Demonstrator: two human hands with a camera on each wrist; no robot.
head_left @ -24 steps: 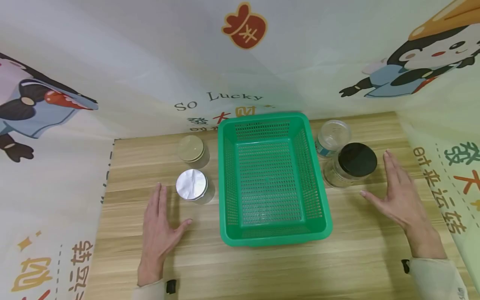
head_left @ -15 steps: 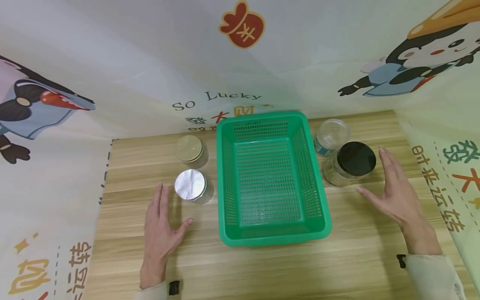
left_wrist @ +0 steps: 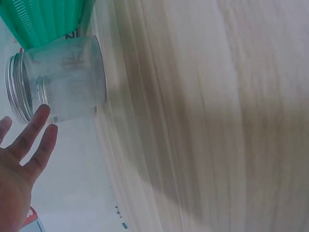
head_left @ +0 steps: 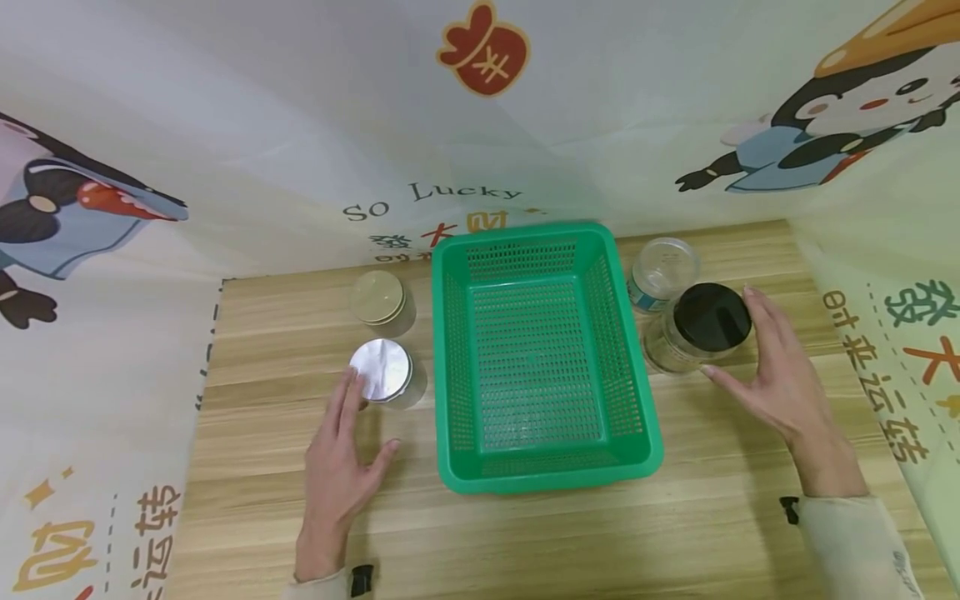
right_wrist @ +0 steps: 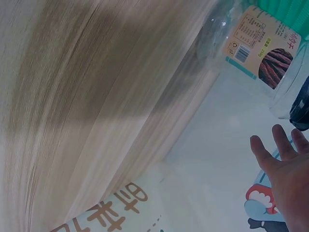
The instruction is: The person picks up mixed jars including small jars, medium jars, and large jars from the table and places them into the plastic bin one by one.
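Observation:
My left hand point(head_left: 341, 471) reaches toward a clear jar with a silver foil-like top point(head_left: 381, 369), fingers fairly straight and thumb spread. Its fingertips overlap the jar's near left edge in the head view; contact cannot be told. The left wrist view shows this clear jar point(left_wrist: 67, 79) behind the fingers. My right hand point(head_left: 780, 383) is spread around the right side of a black-lidded jar point(head_left: 712, 317), its fingertips and thumb close to the lid. Beyond the right fingers, the right wrist view shows a label point(right_wrist: 264, 46) and part of the black lid point(right_wrist: 301, 104).
A green perforated basket point(head_left: 551, 482) stands between the hands. Behind the silver-topped jar is one with a gold-coloured lid point(head_left: 377, 297). A clear-topped container point(head_left: 665, 267) stands behind the black-lidded jar. Printed white sheeting point(head_left: 300, 150) rises around the wooden tabletop point(head_left: 555, 542).
My left hand has moved forward and right to the silver-topped jar. My right hand has shifted left, closer to the black-lidded jar. The jars and basket stay where they were.

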